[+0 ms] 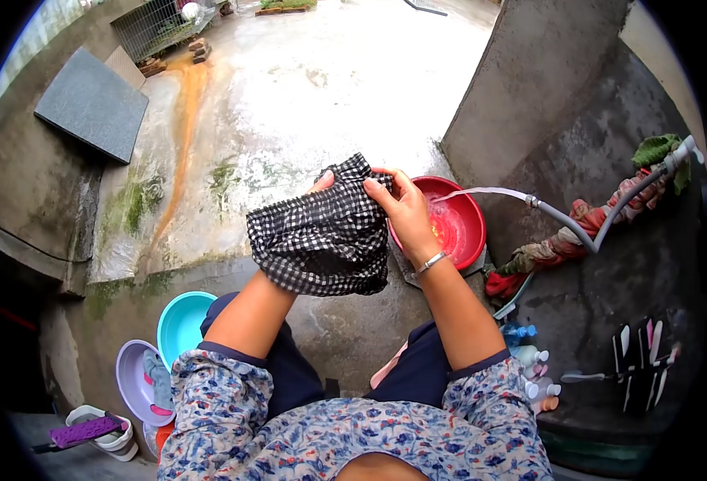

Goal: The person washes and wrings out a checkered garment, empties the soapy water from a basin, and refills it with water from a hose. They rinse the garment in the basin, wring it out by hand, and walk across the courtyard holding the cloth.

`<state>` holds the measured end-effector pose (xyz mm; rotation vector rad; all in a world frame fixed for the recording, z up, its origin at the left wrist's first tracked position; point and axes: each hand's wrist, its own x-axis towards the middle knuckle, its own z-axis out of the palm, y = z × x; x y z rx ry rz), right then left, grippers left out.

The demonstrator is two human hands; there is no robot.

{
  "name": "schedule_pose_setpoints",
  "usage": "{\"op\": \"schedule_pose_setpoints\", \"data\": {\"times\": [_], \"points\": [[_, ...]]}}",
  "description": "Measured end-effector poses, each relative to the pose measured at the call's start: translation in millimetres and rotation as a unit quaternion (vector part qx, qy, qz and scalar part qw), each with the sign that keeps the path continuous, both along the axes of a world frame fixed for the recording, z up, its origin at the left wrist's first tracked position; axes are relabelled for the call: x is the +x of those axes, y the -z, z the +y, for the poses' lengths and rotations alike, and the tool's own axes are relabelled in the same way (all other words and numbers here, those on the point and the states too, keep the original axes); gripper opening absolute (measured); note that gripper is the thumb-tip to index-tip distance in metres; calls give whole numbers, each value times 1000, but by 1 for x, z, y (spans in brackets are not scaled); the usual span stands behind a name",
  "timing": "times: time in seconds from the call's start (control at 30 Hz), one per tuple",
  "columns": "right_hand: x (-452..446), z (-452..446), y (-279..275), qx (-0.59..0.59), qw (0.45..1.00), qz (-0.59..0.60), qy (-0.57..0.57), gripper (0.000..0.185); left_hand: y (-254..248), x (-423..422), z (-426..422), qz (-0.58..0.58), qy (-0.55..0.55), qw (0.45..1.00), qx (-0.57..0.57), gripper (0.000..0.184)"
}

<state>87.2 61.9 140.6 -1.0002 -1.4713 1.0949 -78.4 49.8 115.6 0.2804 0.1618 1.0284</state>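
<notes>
Forearms (pixel 459 309) reach forward from the sleeves (pixel 225 381) and slant inward, meeting at the cloth (pixel 321 244), which is held up above the floor (pixel 345 337), ahead of the shirt (pixel 369 429). The right hand (pixel 408 215) pinches the cloth's upper right corner, thumb on the near face, with a bracelet (pixel 431 263) at the wrist. The left hand (pixel 323 183) is mostly hidden by the cloth, one digit's tip showing at the far edge; whether it grips, I cannot tell. The cloth's long axis runs from lower left to upper right, its gathered edge pointing away from the shirt, its loose folds hanging toward it. Beyond the right wrist, near the wall's (pixel 538 80) lower corner, a bowl (pixel 479 228) takes water from a pipe (pixel 566 224); a basin (pixel 163 329) stands toward the floor's left side
</notes>
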Motion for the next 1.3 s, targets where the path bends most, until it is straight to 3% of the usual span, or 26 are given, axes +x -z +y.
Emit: {"op": "schedule_pose_setpoints", "data": {"times": [0.07,0.3,0.37,0.43,0.5,0.57,0.63,0.7,0.8,0.83,0.97,1.17,1.3], "points": [[-5,-1,4,-30,996,81,-12,19,5,-2,1,-4,20,1000,-4,40],[-4,2,2,-150,956,248,41,19,0,-1,-2,10,-33,998,-55,43],[6,12,12,-131,954,267,37,25,-2,0,-1,4,-16,998,-67,54],[17,21,17,-189,927,314,79,28,-9,5,-5,3,-65,995,-77,66],[31,25,20,-214,895,391,23,29,-29,2,-20,28,-64,997,-22,76],[33,25,15,-216,876,431,25,31,-23,-5,-25,133,-66,988,52,89],[26,15,4,-206,873,442,25,32,-24,-1,-26,208,-68,969,117,90],[18,9,-1,-187,898,393,67,30,-31,4,-31,334,-74,926,157,107],[2,3,-1,-85,949,279,119,23,-20,23,-28,448,-132,858,214,109],[-1,8,8,-56,957,258,121,20,-17,26,-26,465,-158,842,223,99],[1,6,-5,-88,953,279,81,18,-23,24,-29,356,-145,916,117,48],[10,18,1,-99,953,287,9,22,-24,17,-21,246,-164,951,92,32],[16,13,0,-148,978,142,-42,48,-30,2,-14,177,-182,966,47,36]]}}
